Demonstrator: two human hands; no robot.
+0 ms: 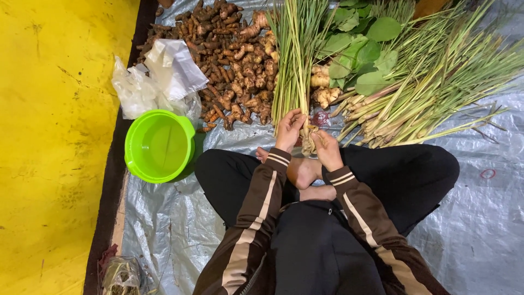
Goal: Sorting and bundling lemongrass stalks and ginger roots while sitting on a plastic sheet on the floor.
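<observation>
Lemongrass bundle (pixel 295 65) stands up from the person's lap area in the head view, its pale root ends gathered low between the two hands and its green blades fanning away toward the top edge. The left hand (pixel 289 131) is curled closed around the lower stalks, fingers wrapped over the left side of the bunch. The right hand (pixel 327 148) is also closed, pinching the root end of the bundle from the right, just beside the left hand; both grip the same bunch. The person sits cross-legged in black trousers and a brown jacket with pale stripes, one bare foot (pixel 303 172) tucked just below the hands.

Everything lies on a grey plastic sheet (pixel 480 229). A large loose heap of lemongrass (pixel 431 93) sprawls to the right of the held bunch, root ends pointing toward the person. Broad green leaves (pixel 360 49) rest on top of that heap, near the top. Left of the bundle sits a pile of brown rhizomes (pixel 234 60), with a few paler ginger pieces (pixel 325 90) just behind the bunch. A crumpled clear plastic bag (pixel 158 79) lies at the pile's left edge, and a bright green bucket (pixel 158 145) stands just below it, near the person's left knee. Yellow floor (pixel 54 136) fills the left side.
</observation>
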